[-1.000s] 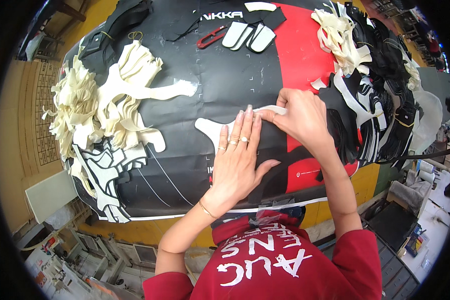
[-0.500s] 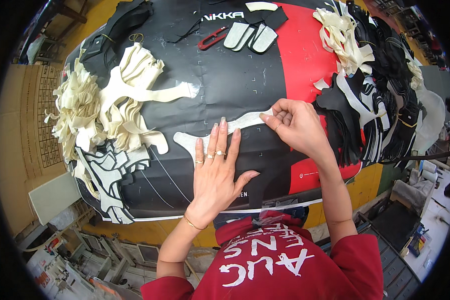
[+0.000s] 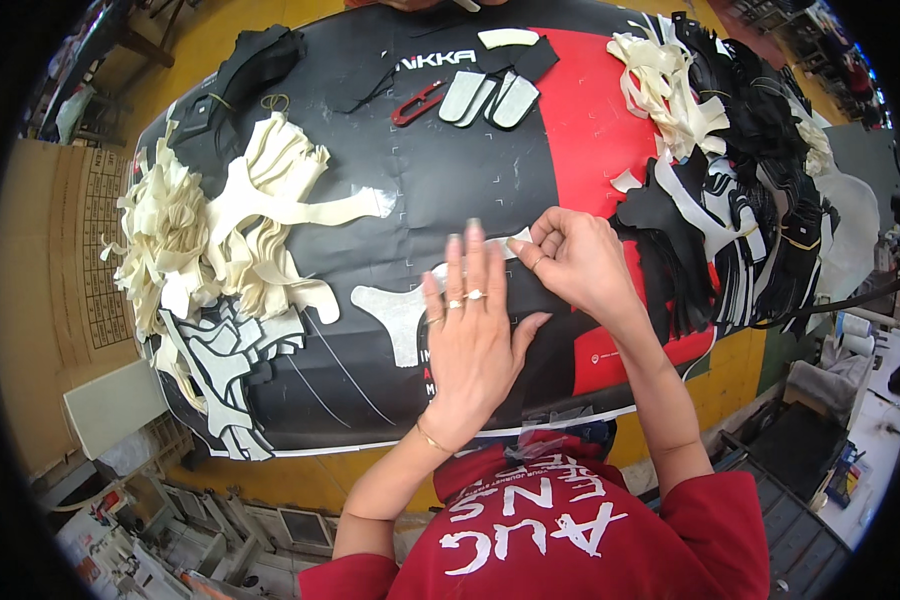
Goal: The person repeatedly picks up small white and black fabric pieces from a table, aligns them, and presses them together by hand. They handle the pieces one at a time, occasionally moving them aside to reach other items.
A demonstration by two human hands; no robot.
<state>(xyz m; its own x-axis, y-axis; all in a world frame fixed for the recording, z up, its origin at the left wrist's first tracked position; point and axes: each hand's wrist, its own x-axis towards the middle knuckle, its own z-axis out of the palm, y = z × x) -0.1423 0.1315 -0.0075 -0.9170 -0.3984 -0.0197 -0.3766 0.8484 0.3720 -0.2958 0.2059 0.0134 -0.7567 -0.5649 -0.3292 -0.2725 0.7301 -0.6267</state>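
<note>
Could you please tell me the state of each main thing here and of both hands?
White branched fabric piece: lying flat, partly covered.
Left hand: fingers extended over that piece.
Right hand: pinching its right end.
Cream fabric pieces, left: loosely piled.
White, dark-edged cut pieces: stacked, fanned out.
Red oblong hand tool: lying flat.
Black flat strips, right: bundled, yellow-banded.

red oblong tool [image 3: 402,116] lying flat; brown cardboard [image 3: 42,290] at left; yellow floor [image 3: 720,388] below.

A workshop: bundles of cut cream pieces [image 3: 163,240] and black pieces [image 3: 745,95] lie on a large covered surface [image 3: 460,180]; blurred equipment [image 3: 120,545] at lower left may be sewing machines.
</note>
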